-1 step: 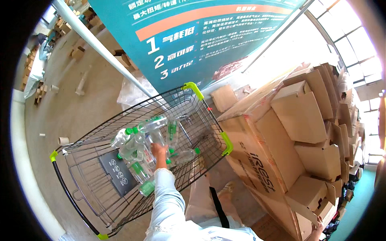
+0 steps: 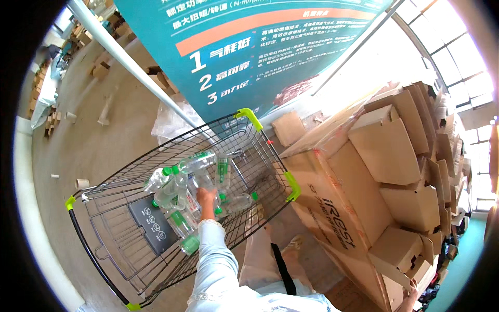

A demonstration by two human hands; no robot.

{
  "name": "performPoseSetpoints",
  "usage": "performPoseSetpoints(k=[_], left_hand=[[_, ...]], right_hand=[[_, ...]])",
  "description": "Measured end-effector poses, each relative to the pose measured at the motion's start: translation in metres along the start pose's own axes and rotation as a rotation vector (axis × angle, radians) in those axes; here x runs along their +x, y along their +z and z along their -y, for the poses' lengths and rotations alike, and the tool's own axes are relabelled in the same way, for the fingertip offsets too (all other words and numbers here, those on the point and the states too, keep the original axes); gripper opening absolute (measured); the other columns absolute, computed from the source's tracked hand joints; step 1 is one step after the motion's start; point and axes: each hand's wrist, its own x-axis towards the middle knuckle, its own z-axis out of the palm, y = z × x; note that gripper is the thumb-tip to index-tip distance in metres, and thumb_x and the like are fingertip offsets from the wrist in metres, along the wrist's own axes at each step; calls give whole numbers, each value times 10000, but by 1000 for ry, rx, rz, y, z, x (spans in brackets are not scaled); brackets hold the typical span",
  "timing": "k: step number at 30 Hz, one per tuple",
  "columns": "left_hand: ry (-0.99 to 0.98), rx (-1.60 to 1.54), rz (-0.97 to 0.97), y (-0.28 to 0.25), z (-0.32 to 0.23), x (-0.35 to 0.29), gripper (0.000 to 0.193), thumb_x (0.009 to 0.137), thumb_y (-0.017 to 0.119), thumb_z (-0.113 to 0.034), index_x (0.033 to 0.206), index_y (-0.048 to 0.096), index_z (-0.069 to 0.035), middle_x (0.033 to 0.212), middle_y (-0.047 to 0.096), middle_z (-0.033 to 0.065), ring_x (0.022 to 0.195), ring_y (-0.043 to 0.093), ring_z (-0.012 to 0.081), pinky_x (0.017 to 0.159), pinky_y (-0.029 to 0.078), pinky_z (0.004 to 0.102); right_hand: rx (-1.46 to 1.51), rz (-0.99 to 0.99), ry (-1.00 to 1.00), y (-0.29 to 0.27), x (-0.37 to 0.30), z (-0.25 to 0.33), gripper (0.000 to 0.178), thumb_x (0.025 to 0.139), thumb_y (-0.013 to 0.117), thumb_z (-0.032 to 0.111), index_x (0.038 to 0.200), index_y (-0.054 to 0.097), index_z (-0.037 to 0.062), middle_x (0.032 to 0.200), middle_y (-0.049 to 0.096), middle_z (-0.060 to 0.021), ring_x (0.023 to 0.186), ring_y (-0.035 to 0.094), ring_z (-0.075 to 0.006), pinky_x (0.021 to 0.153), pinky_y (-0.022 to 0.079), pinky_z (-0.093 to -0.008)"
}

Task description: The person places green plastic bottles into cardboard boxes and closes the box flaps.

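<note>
A wire shopping cart [image 2: 270,156] with lime-green corner guards stands in front of me. Several clear plastic bottles [image 2: 197,162] with green caps and labels lie piled in its basket. My left hand [image 2: 207,196], in a pale blue sleeve with a lace cuff, reaches down into the cart. Its fingers curl over one clear bottle [image 2: 193,188] in the middle of the pile. A small part of my right hand [image 2: 410,300] shows at the lower right edge, against a cardboard box corner. Its fingers are too cut off to read.
A tall stack of flattened and whole cardboard boxes [image 2: 395,171] crowds the cart's right side. A teal banner [image 2: 260,47] hangs behind the cart, with a white pole [image 2: 130,62] slanting across. A pale bag with a black strap [image 2: 278,265] hangs at my front. Scraps litter the concrete floor [image 2: 93,145].
</note>
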Motion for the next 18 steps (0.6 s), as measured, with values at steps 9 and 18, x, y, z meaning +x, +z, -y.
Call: performPoseSetpoints(k=[9,18], left_hand=[[124,-989,533,-121,25,-124,582,793,739,-369,1204,581,13,1086,644,102,948,639,220,822,522,401],[785,-1464,986,-167,-116,-361,692,736,695,-335,1289,463,9,1131,593,157,1016,608,305,836,516,423]], right_hand=[[-39,-106,-8,-12,-6,118,400,715,590,-129,1098,635,-21,1313,549,-168,1333,417,-361,1071,372,-393],[74,-200,-170,-22,-7,109,261,666,673,-21,925,694,-36,1124,641,-167,1152,538,-353,1001,433,-435]])
